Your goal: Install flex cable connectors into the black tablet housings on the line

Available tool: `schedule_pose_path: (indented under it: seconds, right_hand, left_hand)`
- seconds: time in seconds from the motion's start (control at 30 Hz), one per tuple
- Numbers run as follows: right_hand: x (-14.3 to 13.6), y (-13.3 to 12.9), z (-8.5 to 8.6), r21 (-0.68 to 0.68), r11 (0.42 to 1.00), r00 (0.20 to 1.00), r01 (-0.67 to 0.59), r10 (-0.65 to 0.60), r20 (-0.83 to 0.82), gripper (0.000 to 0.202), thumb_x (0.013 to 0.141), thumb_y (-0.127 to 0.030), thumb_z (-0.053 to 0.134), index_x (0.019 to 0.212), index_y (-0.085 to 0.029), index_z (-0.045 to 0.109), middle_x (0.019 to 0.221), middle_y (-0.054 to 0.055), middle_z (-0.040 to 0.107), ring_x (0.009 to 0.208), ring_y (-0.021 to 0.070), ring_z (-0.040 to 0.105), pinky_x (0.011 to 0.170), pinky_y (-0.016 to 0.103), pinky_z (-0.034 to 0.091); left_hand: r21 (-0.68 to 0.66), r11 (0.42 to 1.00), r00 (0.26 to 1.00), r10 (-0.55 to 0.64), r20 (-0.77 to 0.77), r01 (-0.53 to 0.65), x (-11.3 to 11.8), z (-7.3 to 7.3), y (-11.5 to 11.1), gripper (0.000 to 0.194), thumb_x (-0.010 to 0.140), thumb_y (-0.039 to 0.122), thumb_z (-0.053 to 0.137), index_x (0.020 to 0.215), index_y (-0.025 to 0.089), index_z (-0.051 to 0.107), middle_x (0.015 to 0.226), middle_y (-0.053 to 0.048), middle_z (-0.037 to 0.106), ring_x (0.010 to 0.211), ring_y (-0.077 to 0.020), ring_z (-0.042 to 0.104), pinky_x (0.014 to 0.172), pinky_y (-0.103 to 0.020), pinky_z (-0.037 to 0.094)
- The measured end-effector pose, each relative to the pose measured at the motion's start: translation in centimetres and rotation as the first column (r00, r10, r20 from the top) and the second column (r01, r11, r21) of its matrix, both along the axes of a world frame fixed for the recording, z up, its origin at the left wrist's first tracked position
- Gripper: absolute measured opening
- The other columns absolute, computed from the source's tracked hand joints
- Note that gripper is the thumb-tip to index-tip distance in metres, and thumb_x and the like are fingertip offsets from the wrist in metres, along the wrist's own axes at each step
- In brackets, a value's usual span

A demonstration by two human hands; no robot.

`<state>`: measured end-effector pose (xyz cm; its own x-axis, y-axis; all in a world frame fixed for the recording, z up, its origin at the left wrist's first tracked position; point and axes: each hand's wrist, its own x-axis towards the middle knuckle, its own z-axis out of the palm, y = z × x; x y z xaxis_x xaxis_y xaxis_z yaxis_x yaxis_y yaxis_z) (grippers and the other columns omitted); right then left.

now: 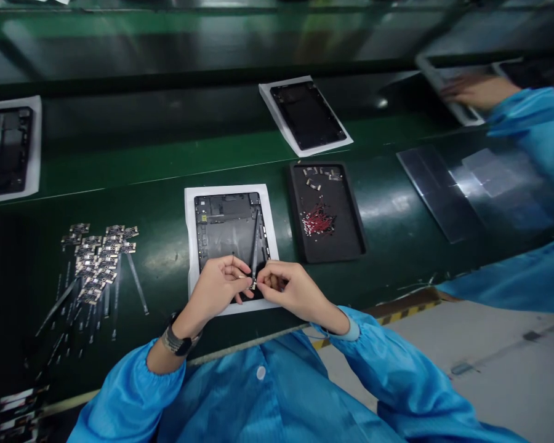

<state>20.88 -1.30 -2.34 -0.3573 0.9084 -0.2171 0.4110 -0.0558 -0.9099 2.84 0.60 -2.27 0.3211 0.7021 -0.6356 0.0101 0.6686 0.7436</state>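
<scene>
A tablet back housing (221,237) lies on a white sheet (272,231) in front of me. Over its lower part, my left hand (221,283) pinches a small circuit board (253,285) between thumb and finger. From that board a dark ribbon cable (255,240) runs up along the housing's right side. My right hand (289,286) is closed, its thumb and fingertips pressed together right beside the board; whatever is between them is too small to make out. The fingertips of both hands almost meet.
Left of the housing lies a pile of small boards with ribbon cables (96,258). A black tray (351,240) at right holds red-and-black wired parts (317,219) and small metal pieces. More housings (308,115) stand behind. A co-worker's hand (482,91) works at far right, near clear plastic sheets (436,191).
</scene>
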Motion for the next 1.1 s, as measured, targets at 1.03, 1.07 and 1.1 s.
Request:
schedule_pose_path:
  seconds: [1.03,1.07,1.1]
  right_hand:
    - [-0.3,-1.4,-1.1,0.081,0.989,0.992,0.126,-0.123,-0.039,0.014,0.086,-0.023,0.058,0.073,-0.018,0.062,0.065,0.0,0.053,0.057,0.0119,0.047,0.053,0.026,0.037]
    - [-0.3,-1.4,-1.0,0.081,0.988,0.99,0.135,-0.131,-0.048,0.014,0.086,-0.023,0.058,0.073,-0.018,0.062,0.065,0.0,0.053,0.057,0.0117,0.046,0.053,0.026,0.037]
    - [-0.3,-1.4,-1.0,0.073,0.987,0.989,0.141,-0.137,-0.058,0.014,0.086,-0.023,0.058,0.073,-0.018,0.062,0.065,0.0,0.053,0.056,0.0116,0.046,0.053,0.026,0.037]
  left_hand:
    - [0.095,0.992,0.996,0.078,0.04,-0.082,0.5,-0.7,-0.9,0.022,0.068,0.019,0.076,0.079,0.014,0.057,0.061,0.002,0.063,0.057,-0.0166,0.069,0.052,-0.024,0.055]
    - [0.095,0.992,0.996,0.077,0.043,-0.081,0.5,-0.7,-0.9,0.022,0.068,0.019,0.076,0.079,0.014,0.057,0.061,0.001,0.063,0.058,-0.0166,0.069,0.052,-0.024,0.055]
    - [0.095,0.993,0.996,0.072,0.045,-0.076,0.4,-0.7,-0.9,0.022,0.068,0.02,0.076,0.079,0.014,0.057,0.06,0.001,0.063,0.057,-0.0166,0.069,0.052,-0.024,0.055]
